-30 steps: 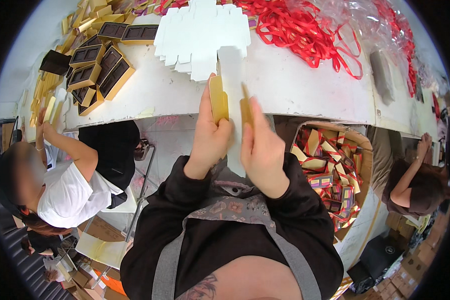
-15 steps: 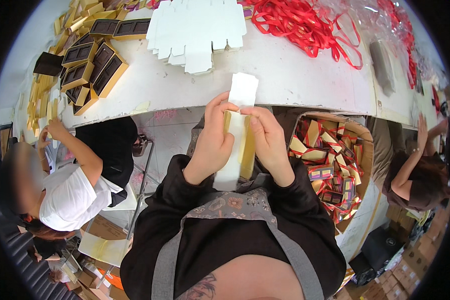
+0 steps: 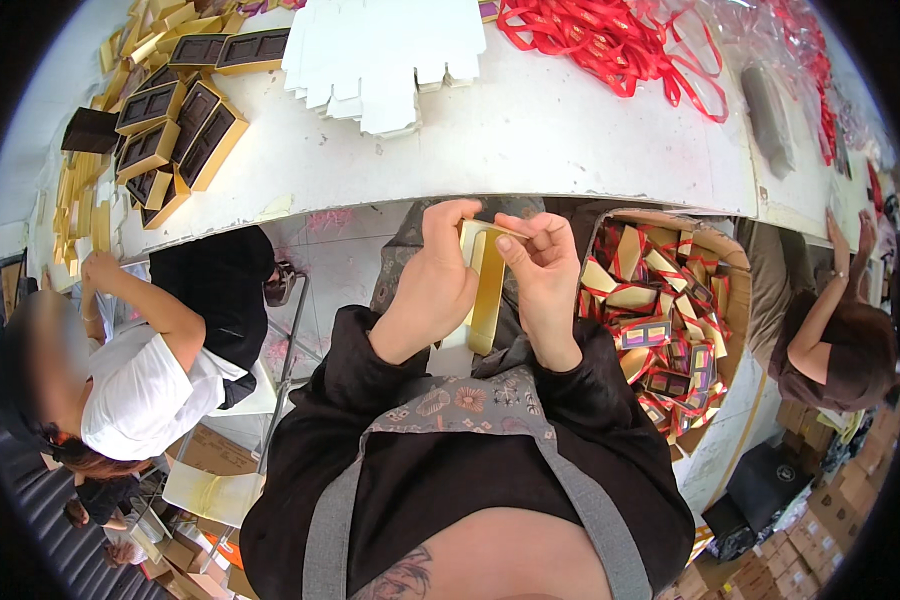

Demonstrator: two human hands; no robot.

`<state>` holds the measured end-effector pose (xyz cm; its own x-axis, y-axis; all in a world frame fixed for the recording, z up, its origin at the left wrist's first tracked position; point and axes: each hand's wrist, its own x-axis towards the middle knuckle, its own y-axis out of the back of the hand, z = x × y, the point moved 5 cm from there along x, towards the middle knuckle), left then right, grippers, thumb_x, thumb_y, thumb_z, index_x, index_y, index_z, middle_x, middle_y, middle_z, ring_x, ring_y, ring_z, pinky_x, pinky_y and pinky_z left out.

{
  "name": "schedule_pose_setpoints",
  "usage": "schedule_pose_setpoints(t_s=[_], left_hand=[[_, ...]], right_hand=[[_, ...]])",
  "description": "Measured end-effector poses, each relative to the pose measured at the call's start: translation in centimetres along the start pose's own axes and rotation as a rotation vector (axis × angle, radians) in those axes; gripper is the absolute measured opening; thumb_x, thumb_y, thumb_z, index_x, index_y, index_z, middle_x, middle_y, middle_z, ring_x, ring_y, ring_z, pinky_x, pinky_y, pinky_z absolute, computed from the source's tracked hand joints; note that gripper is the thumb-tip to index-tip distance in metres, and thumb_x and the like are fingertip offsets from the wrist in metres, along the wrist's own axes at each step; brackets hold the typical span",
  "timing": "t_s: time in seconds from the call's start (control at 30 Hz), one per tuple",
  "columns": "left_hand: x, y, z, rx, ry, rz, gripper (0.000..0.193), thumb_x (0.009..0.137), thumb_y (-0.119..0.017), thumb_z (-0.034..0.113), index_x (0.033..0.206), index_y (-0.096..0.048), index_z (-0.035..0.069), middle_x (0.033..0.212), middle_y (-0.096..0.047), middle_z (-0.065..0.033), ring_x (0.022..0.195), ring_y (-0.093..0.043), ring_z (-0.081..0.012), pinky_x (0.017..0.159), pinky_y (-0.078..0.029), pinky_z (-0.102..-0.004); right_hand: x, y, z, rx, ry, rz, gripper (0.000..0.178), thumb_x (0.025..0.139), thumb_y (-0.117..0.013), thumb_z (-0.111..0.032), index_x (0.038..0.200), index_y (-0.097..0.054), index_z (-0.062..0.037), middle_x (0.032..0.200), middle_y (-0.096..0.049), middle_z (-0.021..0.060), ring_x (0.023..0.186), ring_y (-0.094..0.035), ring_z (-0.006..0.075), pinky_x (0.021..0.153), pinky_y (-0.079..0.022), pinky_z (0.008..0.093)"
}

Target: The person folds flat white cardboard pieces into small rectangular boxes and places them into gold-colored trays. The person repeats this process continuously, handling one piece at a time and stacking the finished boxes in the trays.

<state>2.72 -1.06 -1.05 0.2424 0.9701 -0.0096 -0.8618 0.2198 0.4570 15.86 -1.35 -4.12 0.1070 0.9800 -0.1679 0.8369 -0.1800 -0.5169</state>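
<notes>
A narrow gold-and-white cardboard box is held upright between my hands, in front of my apron and just off the table's near edge. Around its left side my left hand is closed, fingers curled over the top end. At the upper right corner my right hand pinches the card, thumb and bent fingers together. The gold inner face shows between the hands; a white part reaches down below the left one. My fingers partly hide the top end.
Flat white box blanks lie on the white table. Gold trays with dark inserts are heaped left, red ribbons right. Beside my right arm stands a carton of ribboned boxes. People work at both sides.
The white flap that stood up beyond my fingertips no longer shows there. The box has turned so more gold faces up, and my right-hand fingers have curled in at its top end.
</notes>
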Motion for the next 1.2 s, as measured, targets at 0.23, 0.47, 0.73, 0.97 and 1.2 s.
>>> schedule_pose_setpoints(t_s=[0.23, 0.47, 0.73, 0.97, 1.2], left_hand=[[-0.2, 0.0, -0.1, -0.053, -0.110, -0.004, 0.055, 0.071, -0.038, -0.015, 0.119, -0.026, 0.006, 0.133, -0.039, -0.0203, 0.109, -0.052, -0.0363, 0.093, -0.041, -0.0391], [-0.4, -0.9, -1.1, -0.050, -0.116, 0.011, 0.052, 0.070, -0.043, -0.013, 0.115, -0.026, 0.008, 0.129, -0.043, -0.0166, 0.099, -0.055, -0.0407, 0.078, -0.047, -0.0435], [-0.5, -1.0, -2.0, 0.012, -0.044, -0.077, 0.045, 0.070, -0.040, -0.016, 0.107, -0.029, 0.007, 0.126, -0.041, -0.0189, 0.107, -0.052, -0.0365, 0.091, -0.043, -0.0378], [-0.4, -0.6, -2.3, -0.154, -0.165, -0.203, 0.043, 0.072, -0.045, -0.011, 0.111, -0.037, 0.006, 0.125, -0.041, -0.0179, 0.104, -0.054, -0.0389, 0.085, -0.047, -0.0405], [0.3, 1.7, 0.8, 0.258, -0.068, -0.261, 0.044, 0.079, -0.058, 0.001, 0.121, -0.044, 0.005, 0.103, -0.066, -0.0121, 0.083, -0.065, -0.0278, 0.073, -0.052, -0.0329]], right_hand=[[-0.6, -0.3, -1.6, -0.549, 0.409, -0.010, 0.015, 0.083, -0.059, 0.009, 0.093, -0.064, -0.0011, 0.104, -0.064, 0.0112, 0.094, -0.063, 0.0198, 0.076, -0.052, 0.0280], [-1.6, -0.8, -1.4, -0.891, 0.591, -0.045, 0.026, 0.083, -0.053, 0.011, 0.107, -0.061, 0.0041, 0.114, -0.063, 0.0209, 0.100, -0.066, 0.0283, 0.081, -0.053, 0.0294], [-0.8, 0.9, 1.4, -0.108, -0.037, -0.093, 0.040, 0.094, -0.048, -0.004, 0.133, -0.044, 0.0034, 0.129, -0.055, 0.0158, 0.119, -0.051, 0.0193, 0.099, -0.040, 0.0296], [-0.3, 0.8, -0.2, -0.502, -0.186, -0.235, 0.031, 0.089, -0.061, -0.010, 0.118, -0.060, 0.0022, 0.115, -0.063, 0.0134, 0.099, -0.062, 0.0174, 0.085, -0.048, 0.0269], [-0.9, -2.1, -3.4, -1.317, 0.431, -0.580, 0.030, 0.077, -0.063, -0.007, 0.104, -0.058, 0.0039, 0.093, -0.065, 0.0163, 0.085, -0.064, 0.0303, 0.071, -0.053, 0.0367]])
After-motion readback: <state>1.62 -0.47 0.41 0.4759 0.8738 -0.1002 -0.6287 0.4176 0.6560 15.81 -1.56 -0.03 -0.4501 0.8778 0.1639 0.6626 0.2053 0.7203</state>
